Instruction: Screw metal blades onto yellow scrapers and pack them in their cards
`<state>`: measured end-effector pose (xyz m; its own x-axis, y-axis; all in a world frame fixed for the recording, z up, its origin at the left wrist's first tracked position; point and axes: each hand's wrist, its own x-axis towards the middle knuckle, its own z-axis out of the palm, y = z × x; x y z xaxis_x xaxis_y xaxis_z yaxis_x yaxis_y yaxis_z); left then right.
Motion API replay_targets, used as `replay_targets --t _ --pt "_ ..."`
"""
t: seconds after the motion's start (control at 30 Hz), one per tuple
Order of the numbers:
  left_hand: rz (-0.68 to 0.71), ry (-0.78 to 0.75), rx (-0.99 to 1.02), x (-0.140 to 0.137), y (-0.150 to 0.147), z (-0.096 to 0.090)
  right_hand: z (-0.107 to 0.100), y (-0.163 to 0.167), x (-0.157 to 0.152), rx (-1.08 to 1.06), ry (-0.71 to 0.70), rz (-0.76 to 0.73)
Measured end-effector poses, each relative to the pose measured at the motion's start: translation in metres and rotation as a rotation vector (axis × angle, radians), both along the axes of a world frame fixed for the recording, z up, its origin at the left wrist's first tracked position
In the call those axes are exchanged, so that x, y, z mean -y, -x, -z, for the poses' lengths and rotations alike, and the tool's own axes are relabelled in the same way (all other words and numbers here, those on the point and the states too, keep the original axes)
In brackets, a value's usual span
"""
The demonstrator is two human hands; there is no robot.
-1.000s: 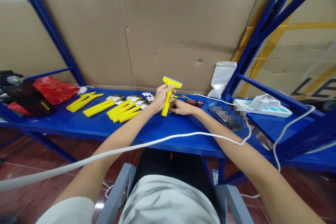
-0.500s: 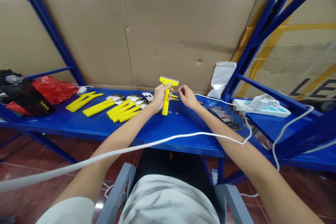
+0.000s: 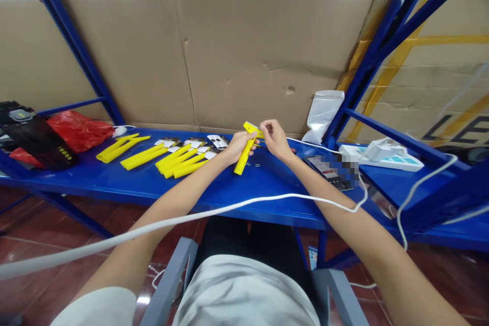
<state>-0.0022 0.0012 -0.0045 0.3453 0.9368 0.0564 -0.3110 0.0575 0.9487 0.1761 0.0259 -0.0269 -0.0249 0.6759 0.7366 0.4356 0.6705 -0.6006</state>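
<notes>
The left hand [image 3: 241,145] is closed round the handle of a yellow scraper [image 3: 243,160], its thumb lying near the joint of handle and head. The scraper is held over the middle of the blue tabletop [image 3: 214,189], tilted, with its head toward the back edge and the end of its handle toward the front edge. The right hand [image 3: 276,138] is curled at the right end of the scraper's head, thumb and fingertips drawn close together; I cannot tell whether they pinch the head or something small. Just to the right of the scraper's handle, a few small bits [image 3: 257,165] lie on the tabletop, too small to make out.

To the left, several yellow handles [image 3: 144,157] lie slanted in groups, spread from the left hand toward the left end of the tabletop. Black-and-white cards [image 3: 218,141] lie beside the nearer groups, on the side toward the back edge. At the left end are a dark bottle [image 3: 46,145] and, behind it, a crumpled red bag [image 3: 86,130].

On the right side, a phone [image 3: 324,170] lies near the right forearm, part of its screen blurred out. A white pouch [image 3: 324,112] stands at the back edge, near the right corner, and a white power strip [image 3: 407,162] lies farther right. A white cable [image 3: 229,206] runs across in front of both forearms.
</notes>
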Motion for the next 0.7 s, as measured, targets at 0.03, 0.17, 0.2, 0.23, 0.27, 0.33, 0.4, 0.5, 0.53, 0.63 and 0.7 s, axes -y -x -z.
replay_targets --t 0.03,0.17,0.2,0.23,0.27,0.33,0.4,0.5,0.53,0.63,0.7 --pt "0.012 0.001 -0.011 0.000 -0.001 0.001 0.001 0.000 0.000 0.012 0.004 -0.014" --pt "0.040 0.006 -0.045 0.000 -0.002 0.004 0.006 -0.001 -0.003 0.043 0.053 -0.060" --pt "0.042 0.007 -0.052 0.000 -0.002 0.005 0.007 -0.002 -0.004 0.045 0.069 -0.067" --pt "0.045 0.009 -0.059 -0.001 -0.002 0.005 0.007 -0.002 -0.005 0.044 0.084 -0.073" --pt "0.049 0.010 -0.067 -0.001 -0.001 0.005 0.007 -0.003 -0.006 0.042 0.098 -0.077" --pt "0.059 0.015 -0.082 -0.002 -0.001 0.006 0.007 -0.005 -0.009 0.038 0.127 -0.088" --pt "0.068 0.019 -0.097 -0.003 -0.001 0.006 0.007 -0.007 -0.010 0.033 0.158 -0.105" --pt "0.077 0.022 -0.120 -0.004 -0.001 0.007 0.006 -0.008 -0.012 0.029 0.200 -0.131" --pt "0.081 0.023 -0.130 -0.004 -0.002 0.007 0.006 -0.007 -0.012 0.029 0.210 -0.138" --pt "0.094 0.023 -0.160 -0.004 -0.003 0.010 0.005 -0.006 -0.010 0.032 0.234 -0.152" --pt "0.100 0.016 -0.173 -0.003 -0.004 0.011 0.005 -0.005 -0.009 0.033 0.244 -0.155"
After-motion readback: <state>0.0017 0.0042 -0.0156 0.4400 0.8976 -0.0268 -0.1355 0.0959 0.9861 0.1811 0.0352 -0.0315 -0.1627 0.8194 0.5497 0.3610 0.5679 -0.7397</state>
